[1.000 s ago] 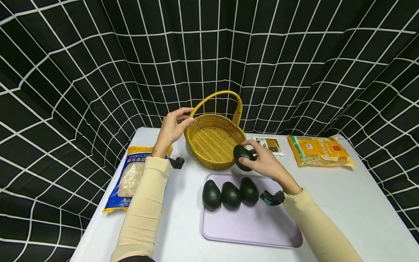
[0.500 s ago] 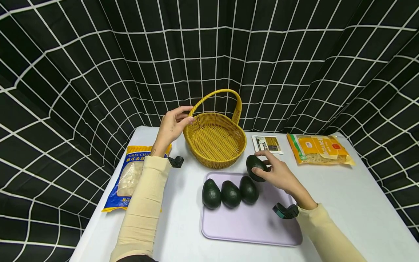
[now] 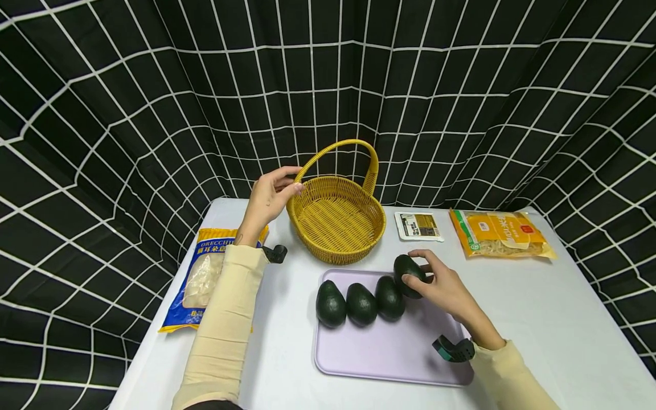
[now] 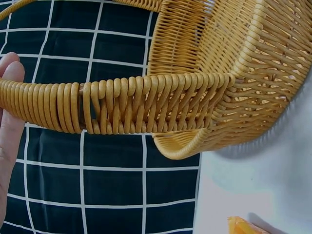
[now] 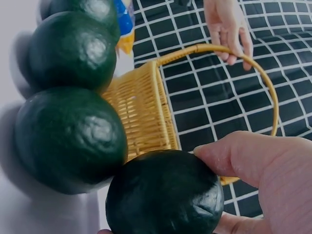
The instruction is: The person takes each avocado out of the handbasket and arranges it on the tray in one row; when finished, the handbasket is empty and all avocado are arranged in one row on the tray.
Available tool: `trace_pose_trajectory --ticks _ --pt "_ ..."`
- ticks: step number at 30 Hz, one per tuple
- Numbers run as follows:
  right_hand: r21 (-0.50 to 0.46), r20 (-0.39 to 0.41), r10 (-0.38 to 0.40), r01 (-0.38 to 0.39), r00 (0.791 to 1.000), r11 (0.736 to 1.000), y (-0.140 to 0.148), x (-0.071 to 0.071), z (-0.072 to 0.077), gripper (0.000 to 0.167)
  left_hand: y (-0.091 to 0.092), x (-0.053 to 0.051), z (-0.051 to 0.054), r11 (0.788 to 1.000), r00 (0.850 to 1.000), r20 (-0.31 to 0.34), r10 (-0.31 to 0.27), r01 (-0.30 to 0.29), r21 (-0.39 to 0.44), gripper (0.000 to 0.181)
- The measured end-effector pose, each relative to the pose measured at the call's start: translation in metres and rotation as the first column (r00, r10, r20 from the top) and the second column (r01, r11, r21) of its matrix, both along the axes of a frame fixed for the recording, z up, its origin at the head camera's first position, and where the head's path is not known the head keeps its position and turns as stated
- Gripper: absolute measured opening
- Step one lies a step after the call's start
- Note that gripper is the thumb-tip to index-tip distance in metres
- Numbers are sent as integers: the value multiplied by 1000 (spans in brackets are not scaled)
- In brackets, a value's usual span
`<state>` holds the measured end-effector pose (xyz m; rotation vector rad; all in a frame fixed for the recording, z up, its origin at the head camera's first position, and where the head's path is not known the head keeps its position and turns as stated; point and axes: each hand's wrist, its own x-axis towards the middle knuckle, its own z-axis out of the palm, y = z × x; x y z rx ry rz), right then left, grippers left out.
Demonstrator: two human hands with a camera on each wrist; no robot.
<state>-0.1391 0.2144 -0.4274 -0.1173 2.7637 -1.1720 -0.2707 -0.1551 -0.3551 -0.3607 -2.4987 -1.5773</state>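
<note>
My left hand (image 3: 270, 196) pinches the left side of the handle of a yellow wicker basket (image 3: 338, 255). Close up in the left wrist view, thumb and finger lie at the handle (image 4: 44, 105). With curled fingers and thumb my right hand (image 3: 445, 287) holds a dark green avocado (image 3: 406, 275) at the far edge of a lilac tray (image 3: 379, 360). That avocado is beside the nearest one in a row of three: right avocado (image 3: 389, 297), middle avocado (image 3: 361, 304), left avocado (image 3: 331, 304). Whether the held avocado rests on the tray I cannot tell.
A blue and yellow pasta bag (image 3: 204, 279) lies left, partly under my left forearm. Behind the tray to the right are a small flat packet (image 3: 418, 226) and an orange noodle bag (image 3: 504, 234). Black gridded cloth (image 3: 338, 85) walls the table's back and sides.
My right hand has carried the avocado from beside the basket's rim rightward and toward me, down to the end of the row on the tray. The left hand has stayed at the handle.
</note>
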Motion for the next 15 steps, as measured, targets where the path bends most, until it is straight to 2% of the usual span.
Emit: trace_pose_trajectory --ticks 9,15 --pt "22 24 -36 35 999 999 11 12 -10 58 0 2 2 1000 1000 0 0 0 7 37" --pt "18 69 -65 64 995 998 14 23 -17 60 0 1 1 1000 1000 0 2 -2 2 37"
